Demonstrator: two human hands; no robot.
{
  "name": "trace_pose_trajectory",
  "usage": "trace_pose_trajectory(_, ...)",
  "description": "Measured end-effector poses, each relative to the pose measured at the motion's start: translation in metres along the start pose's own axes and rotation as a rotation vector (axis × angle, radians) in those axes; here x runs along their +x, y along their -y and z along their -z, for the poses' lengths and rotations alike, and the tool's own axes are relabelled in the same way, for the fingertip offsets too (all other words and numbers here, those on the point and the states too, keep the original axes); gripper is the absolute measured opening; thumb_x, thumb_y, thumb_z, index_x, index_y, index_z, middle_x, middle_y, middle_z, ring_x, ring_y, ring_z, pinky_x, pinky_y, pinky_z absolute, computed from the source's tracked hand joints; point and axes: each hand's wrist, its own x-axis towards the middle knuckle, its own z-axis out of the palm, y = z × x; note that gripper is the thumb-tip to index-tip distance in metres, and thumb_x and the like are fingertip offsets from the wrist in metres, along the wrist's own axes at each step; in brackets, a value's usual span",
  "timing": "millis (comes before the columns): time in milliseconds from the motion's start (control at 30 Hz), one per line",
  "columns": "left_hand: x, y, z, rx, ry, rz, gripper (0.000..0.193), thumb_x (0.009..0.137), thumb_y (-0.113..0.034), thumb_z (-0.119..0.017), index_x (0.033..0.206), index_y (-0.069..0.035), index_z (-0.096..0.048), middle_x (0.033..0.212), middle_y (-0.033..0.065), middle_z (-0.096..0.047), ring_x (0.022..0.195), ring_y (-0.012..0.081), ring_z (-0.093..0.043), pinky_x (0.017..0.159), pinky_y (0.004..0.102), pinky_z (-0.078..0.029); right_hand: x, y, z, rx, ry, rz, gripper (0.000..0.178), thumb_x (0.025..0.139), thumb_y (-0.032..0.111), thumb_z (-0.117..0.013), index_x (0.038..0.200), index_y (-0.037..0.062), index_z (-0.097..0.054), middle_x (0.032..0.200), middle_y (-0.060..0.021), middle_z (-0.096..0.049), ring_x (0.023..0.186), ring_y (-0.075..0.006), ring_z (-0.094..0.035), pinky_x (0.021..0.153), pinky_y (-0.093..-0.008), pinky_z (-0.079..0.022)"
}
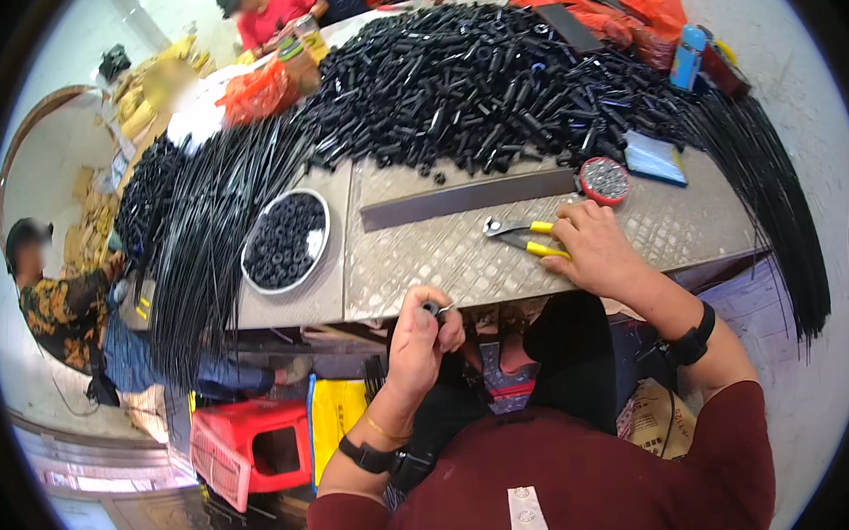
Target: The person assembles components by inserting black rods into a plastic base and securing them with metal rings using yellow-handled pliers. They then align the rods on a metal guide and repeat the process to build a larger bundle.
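"So, what was done?"
"Hard to tell: the left hand's grip (418,336) pinched a small dark cylinder (432,308), half hidden; the right hand (592,245) clasped yellow-handled metal pliers (544,249). Loose black plastic tubes (454,84) were left, heaped."

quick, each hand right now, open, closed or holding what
Left hand: closed, holding a small dark cylindrical part.
Right hand: at the handles of yellow-handled pliers; whether closed on them cannot be told.

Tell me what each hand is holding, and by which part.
Left hand: a small dark piece, gripped near its visible round end. Right hand: its fingers are at the yellow handles of the pliers; whether firmly gripped cannot be told.
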Motion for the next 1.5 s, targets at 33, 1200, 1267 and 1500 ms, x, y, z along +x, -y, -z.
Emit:
trace_pose_trajectory(33,0.0,0.001,0.001,-0.025,0.002,-0.004,0.04,0.093,-0.044,-0.043,0.103,-0.006,-0.043,0.062,0.0011,-0.035,0.053,0.0112,-0.032,0.051,0.0264,-0.03,0.0,-0.002,-0.007,-0.024,0.038,0.011,0.031,0.078,0.034,-0.064,0.091,0.0058,-0.061,0.099,-0.0106,-0.053,0.095,-0.0281,-0.047,0.081,-0.0394,-0.037)
trace_pose_trajectory(1200,-0.027,-0.019,-0.014,0.471,0.139,0.318,0.038,0.067,-0.008,-0.079,0.099,-0.004,-0.06,0.077,-0.0036,-0.056,0.066,0.0017,-0.049,0.059,0.0174,-0.04,-0.032,0.028,0.022,1.773,1.577,-0.352,0.058,0.085,0.031,-0.061,0.128,0.0026,-0.035,0.091,-0.017,-0.06,0.068,-0.0199,-0.063,0.053,-0.0313,-0.053)
trace_pose_trajectory(1267,-0.018,-0.019,-0.023,0.427,0.056,0.295,0.035,0.066,-0.008,-0.08,0.095,-0.004,-0.06,0.076,-0.0037,-0.056,0.064,0.0014,-0.048,0.058,0.017,-0.039,-0.031,0.027,0.026,1.569,1.278,-0.125,0.068,0.083,0.022,-0.062,0.137,0.0033,-0.025,0.1,-0.0175,-0.06,0.075,-0.0214,-0.063,0.06,-0.0325,-0.052)
trace_pose_trajectory(1500,-0.018,-0.029,-0.026,0.33,0.042,0.289,0.05,0.059,-0.005,-0.083,0.1,-0.004,-0.054,0.084,-0.0002,-0.057,0.074,0.0053,-0.052,0.066,0.0193,-0.042,-0.023,0.026,0.041,1.77,1.505,-0.36,0.057,0.089,0.023,-0.056,0.137,0.0079,-0.029,0.089,-0.0122,-0.058,0.072,-0.0208,-0.065,0.058,-0.0308,-0.054)
